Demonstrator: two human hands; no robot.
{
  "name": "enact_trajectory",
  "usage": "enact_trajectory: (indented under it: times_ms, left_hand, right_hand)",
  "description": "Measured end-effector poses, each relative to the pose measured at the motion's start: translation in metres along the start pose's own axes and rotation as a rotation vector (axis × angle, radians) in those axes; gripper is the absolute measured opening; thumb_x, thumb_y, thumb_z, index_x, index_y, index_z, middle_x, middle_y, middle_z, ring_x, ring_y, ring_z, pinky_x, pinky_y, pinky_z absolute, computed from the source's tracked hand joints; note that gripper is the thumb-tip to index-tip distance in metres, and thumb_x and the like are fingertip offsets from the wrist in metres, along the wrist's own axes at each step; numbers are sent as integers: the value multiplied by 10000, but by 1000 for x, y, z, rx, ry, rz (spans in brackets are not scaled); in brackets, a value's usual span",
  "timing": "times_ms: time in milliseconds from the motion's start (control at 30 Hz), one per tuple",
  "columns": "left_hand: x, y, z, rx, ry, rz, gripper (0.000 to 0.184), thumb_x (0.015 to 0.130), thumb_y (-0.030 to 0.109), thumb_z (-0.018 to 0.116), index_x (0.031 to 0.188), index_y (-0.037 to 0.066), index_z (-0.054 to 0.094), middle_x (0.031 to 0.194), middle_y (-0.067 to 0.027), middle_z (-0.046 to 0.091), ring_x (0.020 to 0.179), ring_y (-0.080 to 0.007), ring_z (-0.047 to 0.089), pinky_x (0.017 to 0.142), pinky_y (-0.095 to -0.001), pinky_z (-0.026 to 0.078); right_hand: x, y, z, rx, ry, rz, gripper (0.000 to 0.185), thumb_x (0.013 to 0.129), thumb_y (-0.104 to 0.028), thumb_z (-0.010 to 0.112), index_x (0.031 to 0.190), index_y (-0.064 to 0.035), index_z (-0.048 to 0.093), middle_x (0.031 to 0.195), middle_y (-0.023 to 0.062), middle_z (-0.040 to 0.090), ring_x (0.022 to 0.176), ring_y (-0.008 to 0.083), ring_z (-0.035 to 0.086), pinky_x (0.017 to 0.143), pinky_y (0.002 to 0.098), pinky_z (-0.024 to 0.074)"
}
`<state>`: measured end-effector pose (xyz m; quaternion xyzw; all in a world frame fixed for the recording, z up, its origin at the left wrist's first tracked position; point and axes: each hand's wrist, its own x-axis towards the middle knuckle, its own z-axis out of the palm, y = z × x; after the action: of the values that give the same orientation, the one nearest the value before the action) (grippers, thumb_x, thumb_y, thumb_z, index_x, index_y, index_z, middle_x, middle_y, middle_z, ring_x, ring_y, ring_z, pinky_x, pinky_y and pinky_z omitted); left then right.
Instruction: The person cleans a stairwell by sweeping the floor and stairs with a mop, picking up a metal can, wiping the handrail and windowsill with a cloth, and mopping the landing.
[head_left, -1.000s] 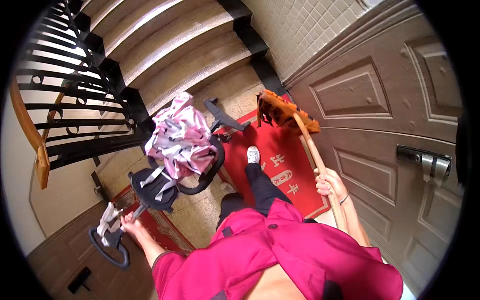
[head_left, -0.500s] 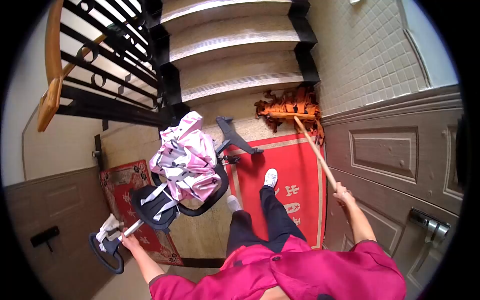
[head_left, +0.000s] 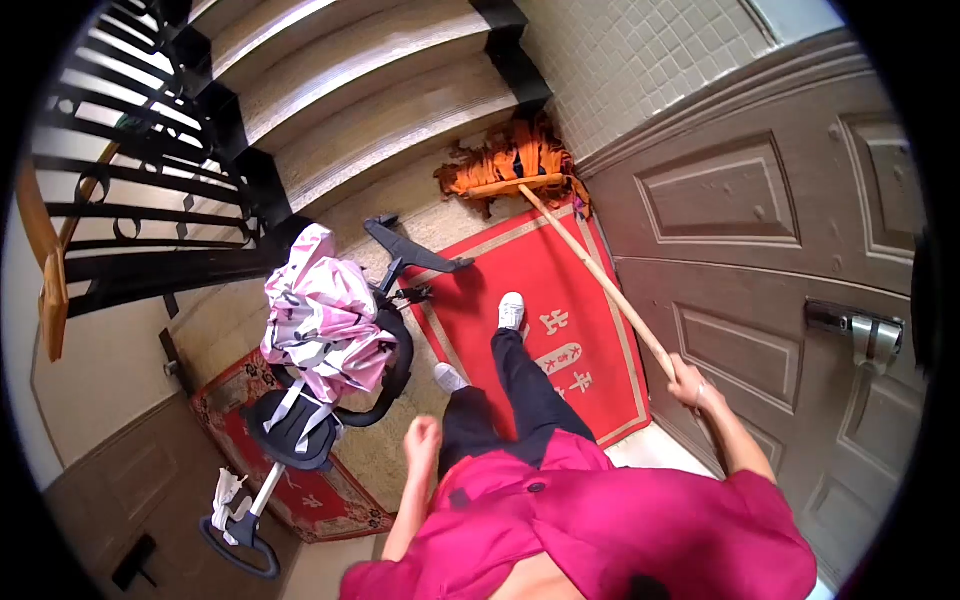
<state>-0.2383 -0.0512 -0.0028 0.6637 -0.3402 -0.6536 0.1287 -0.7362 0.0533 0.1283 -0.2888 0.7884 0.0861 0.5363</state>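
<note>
My right hand (head_left: 688, 383) is wrapped round the upper part of a long wooden mop handle (head_left: 605, 285). At its far end the orange cloth mop head (head_left: 510, 165) lies on the floor, between the lowest stair and the red mat (head_left: 540, 320). My left hand (head_left: 423, 440) is raised in front of my left thigh with its fingers curled; whether it holds anything small is hidden. To its left stands a stroller with a pink and white cloth (head_left: 325, 315) bundled over it, a black seat (head_left: 292, 425) and a push handle (head_left: 240, 530), apart from my hand.
Stone stairs (head_left: 390, 110) rise ahead, with a black metal railing (head_left: 160, 215) at the left. A brown panelled door (head_left: 735, 340) with a metal handle (head_left: 860, 330) stands at the right. Behind the stroller is another red mat (head_left: 300, 495), beside another brown door (head_left: 130, 480).
My left hand has let go of the stroller's push handle and moved right, towards my body. The mop head has come down from the mat's far right corner onto the floor by the stairs.
</note>
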Motion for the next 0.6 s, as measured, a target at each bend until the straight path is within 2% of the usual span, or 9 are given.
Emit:
enact_trajectory:
  times_ms: [33,100,133,167,200,333,367,433,600]
  left_hand:
    - [17,31,40,208,-112,121,87,808,120,540,814,40,506,708,-4,511,639,-60,480,564,-198,405]
    - [51,78,121,590,-231,464,258,774,133,570,972,1,470,868,-137,569,840,-233,578,720,-323,448]
    - [71,95,159,634,-354,624,375,742,138,593,1058,6,441,983,-189,536,975,-321,526,806,-358,423]
    - [89,103,199,721,-353,825,422,691,96,566,1079,17,422,1027,-195,490,947,-358,502,784,-389,429]
    - [97,126,240,732,-460,818,437,673,65,551,1088,15,423,1048,-188,487,942,-360,503,770,-395,438]
    - [119,124,367,945,-603,1503,325,677,121,546,994,79,486,998,-127,501,957,-283,491,828,-413,364]
    - [113,115,388,1134,-860,1289,223,632,186,591,832,101,546,876,-93,533,882,-260,508,805,-401,372]
    - [91,66,424,1446,-1013,1201,71,586,180,606,636,130,608,652,-37,559,793,-217,538,782,-361,380]
    - [37,30,431,1271,-1113,1256,59,557,204,603,565,148,588,582,-16,557,683,-178,557,714,-324,383]
  right_hand:
    - [-20,10,0,3,0,27,333,728,-79,461,1024,-80,309,581,175,526,469,264,559,403,372,442]
    - [-46,42,17,-71,96,-31,346,730,-75,467,1036,-78,305,586,206,529,494,310,566,428,391,449]
    - [-55,60,28,-151,195,-118,354,730,-73,473,1041,-75,302,584,219,527,505,336,565,438,402,450]
    - [-64,59,32,-97,129,-86,376,730,-77,480,1059,-74,298,588,224,527,513,355,559,452,418,449]
    - [-77,49,35,-40,60,-52,397,730,-80,487,1076,-72,293,592,230,527,520,374,553,467,434,449]
    - [-123,55,46,26,25,-46,423,766,-134,472,1111,17,279,626,245,556,579,404,560,499,468,438]
    - [-139,69,49,232,-76,296,430,781,-174,470,1131,-5,288,628,229,561,597,405,562,512,468,435]
    - [-185,110,70,286,-120,507,397,803,-242,464,1129,-58,330,631,198,569,622,399,564,535,462,427]
    - [-225,161,97,-61,-133,435,282,794,-214,495,1031,-103,388,651,186,572,639,383,566,557,445,424]
